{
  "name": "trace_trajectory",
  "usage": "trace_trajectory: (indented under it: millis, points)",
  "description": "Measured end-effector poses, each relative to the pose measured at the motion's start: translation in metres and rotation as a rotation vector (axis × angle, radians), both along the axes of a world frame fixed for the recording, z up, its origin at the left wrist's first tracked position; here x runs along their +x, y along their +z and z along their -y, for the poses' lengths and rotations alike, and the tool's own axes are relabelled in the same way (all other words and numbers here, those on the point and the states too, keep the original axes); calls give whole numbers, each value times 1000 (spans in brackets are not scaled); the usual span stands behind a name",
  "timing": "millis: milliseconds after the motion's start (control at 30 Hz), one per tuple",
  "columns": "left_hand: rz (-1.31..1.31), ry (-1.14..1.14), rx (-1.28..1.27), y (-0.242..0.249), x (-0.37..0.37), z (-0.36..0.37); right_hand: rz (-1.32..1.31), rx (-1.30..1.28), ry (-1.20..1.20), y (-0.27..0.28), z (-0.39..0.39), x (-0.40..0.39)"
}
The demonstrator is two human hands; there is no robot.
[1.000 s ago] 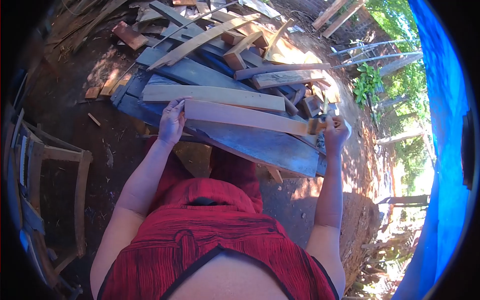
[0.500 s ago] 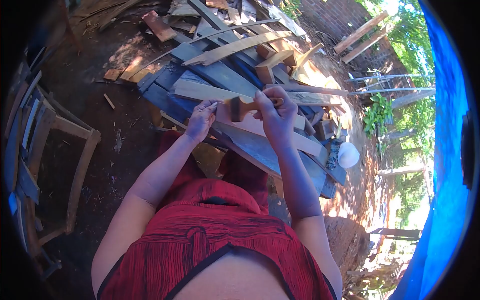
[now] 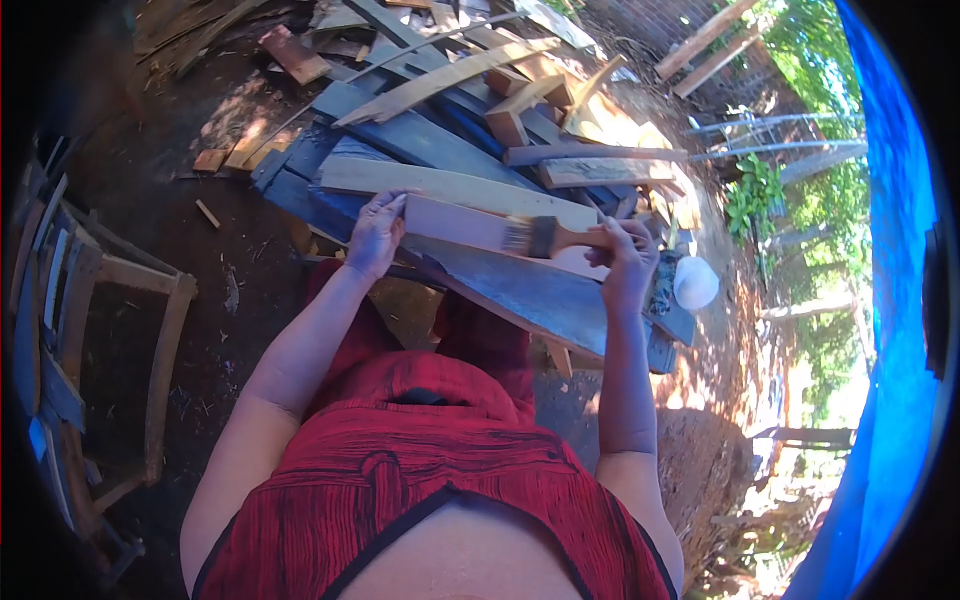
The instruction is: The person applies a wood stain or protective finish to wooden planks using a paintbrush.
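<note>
— What does the left hand (image 3: 374, 238) have hold of?

— The near-left end of a pale wooden slat (image 3: 470, 226). The fingers curl over that end and pinch it, so the hand is closed on the wood. The slat lies across a wide grey-blue plank (image 3: 530, 290), which rests on the heap of boards (image 3: 450, 110) in front of the person's knees.

— And the right hand (image 3: 626, 262)?

— It is wrapped around the wooden handle of a paintbrush (image 3: 545, 237). The brush points left, and its bristles lie on the top face of the slat, roughly at the slat's middle. The hand sits over the slat's right end, just above the plank's far-right part.

— Anything beside that hand?

— A small white container (image 3: 695, 283) stands just to its right, at the right edge of the heap, in bright sun. What is in it I cannot tell.

— What else lies about?

— A second pale board (image 3: 440, 186) lies on the heap just beyond the slat, nearly parallel to it. On the dirt ground (image 3: 230, 330) to the left stands a bare wooden chair frame (image 3: 120, 330), well apart from both hands. A blue sheet (image 3: 900, 250) fills the right edge of the view.
</note>
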State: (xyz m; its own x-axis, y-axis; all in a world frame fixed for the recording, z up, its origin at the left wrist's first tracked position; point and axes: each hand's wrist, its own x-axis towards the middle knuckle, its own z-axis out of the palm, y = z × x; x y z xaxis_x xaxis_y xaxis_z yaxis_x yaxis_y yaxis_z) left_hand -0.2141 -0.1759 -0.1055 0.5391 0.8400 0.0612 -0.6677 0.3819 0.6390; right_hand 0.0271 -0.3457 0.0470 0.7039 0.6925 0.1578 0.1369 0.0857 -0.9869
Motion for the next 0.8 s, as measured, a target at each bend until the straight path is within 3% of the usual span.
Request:
trace_trajectory:
  millis: [233,433,667,800]
  points:
    - [-5,-15,-12,-7,-2,-3,58,-14,-302,-19,84,105]
    - [-13,-3,-45,-3,-1,-2,347,-109,-542,-9,112,141]
    - [4,-17,-17,-3,-3,-2,558,-243,-417,2,77,83]
    - [-20,-5,-33,-2,-2,-2,622,-188,-174,11,39,21]
